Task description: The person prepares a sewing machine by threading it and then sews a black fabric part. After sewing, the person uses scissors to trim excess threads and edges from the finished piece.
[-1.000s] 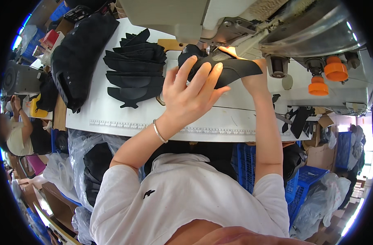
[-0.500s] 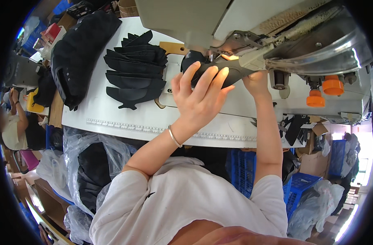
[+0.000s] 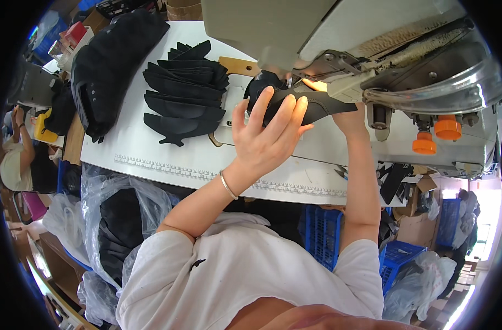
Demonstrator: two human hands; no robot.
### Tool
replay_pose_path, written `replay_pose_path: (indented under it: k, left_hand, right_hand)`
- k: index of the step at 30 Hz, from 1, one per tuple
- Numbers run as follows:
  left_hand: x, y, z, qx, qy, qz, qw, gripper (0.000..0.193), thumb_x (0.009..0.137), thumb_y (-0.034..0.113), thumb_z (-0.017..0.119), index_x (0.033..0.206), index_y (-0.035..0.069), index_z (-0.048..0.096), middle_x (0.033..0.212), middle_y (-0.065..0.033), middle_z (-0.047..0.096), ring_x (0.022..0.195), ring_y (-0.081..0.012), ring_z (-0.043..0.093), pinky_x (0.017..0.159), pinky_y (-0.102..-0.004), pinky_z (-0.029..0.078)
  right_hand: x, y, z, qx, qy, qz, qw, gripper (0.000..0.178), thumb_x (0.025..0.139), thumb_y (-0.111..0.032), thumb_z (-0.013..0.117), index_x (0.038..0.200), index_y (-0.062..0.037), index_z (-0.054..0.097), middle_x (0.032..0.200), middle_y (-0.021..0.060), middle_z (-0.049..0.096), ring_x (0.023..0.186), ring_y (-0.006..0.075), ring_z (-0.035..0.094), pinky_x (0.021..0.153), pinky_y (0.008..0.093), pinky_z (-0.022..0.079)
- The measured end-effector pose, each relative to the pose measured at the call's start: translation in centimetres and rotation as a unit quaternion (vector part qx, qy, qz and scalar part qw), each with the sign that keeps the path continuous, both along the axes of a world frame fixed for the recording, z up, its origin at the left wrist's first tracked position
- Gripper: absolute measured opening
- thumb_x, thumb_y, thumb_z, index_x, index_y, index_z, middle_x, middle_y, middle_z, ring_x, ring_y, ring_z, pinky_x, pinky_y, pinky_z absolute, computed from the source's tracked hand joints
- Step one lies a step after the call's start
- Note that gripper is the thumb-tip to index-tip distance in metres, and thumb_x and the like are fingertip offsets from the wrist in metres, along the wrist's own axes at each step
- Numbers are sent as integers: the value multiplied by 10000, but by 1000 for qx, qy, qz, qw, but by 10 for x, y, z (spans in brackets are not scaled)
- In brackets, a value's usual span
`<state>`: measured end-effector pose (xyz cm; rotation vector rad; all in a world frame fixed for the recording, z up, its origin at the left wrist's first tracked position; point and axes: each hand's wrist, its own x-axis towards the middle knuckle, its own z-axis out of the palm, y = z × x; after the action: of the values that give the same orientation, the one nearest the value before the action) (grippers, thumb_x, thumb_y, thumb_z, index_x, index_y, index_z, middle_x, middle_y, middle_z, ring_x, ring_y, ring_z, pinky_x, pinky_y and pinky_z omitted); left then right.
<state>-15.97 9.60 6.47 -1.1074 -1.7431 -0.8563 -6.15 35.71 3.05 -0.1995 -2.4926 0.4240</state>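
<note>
A black curved piece of material (image 3: 330, 104) with a stitched line along it lies under the working end of a sewing machine (image 3: 256, 30). My left hand (image 3: 267, 129) rests on its left part, fingers spread and palm down, with a metal bangle at the wrist. At the piece's right end is my right hand (image 3: 351, 121), closed on it, its fingers mostly hidden behind the material. A small light glows beside the needle area. Left of my left hand, several similar black cut pieces (image 3: 185, 93) lie in an overlapping stack on the white table (image 3: 168, 151).
A long black bundle (image 3: 113, 66) lies at the table's left. A ruler strip (image 3: 229, 179) runs along the near edge. Orange knobs (image 3: 447, 127) hang under the machine at right. Scissors (image 3: 341, 172), a plastic bag (image 3: 94, 220) and blue crates (image 3: 322, 231) are nearby. Another person (image 3: 28, 148) sits far left.
The black piece has shifted, and its pointed right end now shows in front of my right hand. My left hand stays spread on it. The whole view has moved slightly.
</note>
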Motion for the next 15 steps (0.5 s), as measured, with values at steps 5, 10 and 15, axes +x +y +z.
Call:
replay_pose_path:
  k: [5,10,15]
  left_hand:
    - [1,-1,3,-4,-17,-9,1000,346,801,363,764,1071,145,764,1153,9,631,1192,-276,558,895,-437,411]
    - [-1,0,5,-1,-28,-26,999,347,782,332,774,1066,133,761,1143,-3,630,1193,-294,563,970,-487,432]
    - [-5,2,0,7,-39,-57,998,387,740,287,776,1080,105,740,1163,-24,602,1192,-325,562,1047,-612,403]
  right_hand:
    - [4,1,-4,-116,-32,-24,992,579,816,-80,763,1310,-79,460,1237,77,591,1106,197,609,925,320,537]
    - [6,5,-11,-436,9,-21,900,663,805,-86,781,1353,-66,410,1291,91,562,1151,203,599,957,330,529]
    - [11,-5,5,-177,-72,-67,979,704,737,-109,830,1315,-19,437,1273,120,573,1148,226,601,962,360,512]
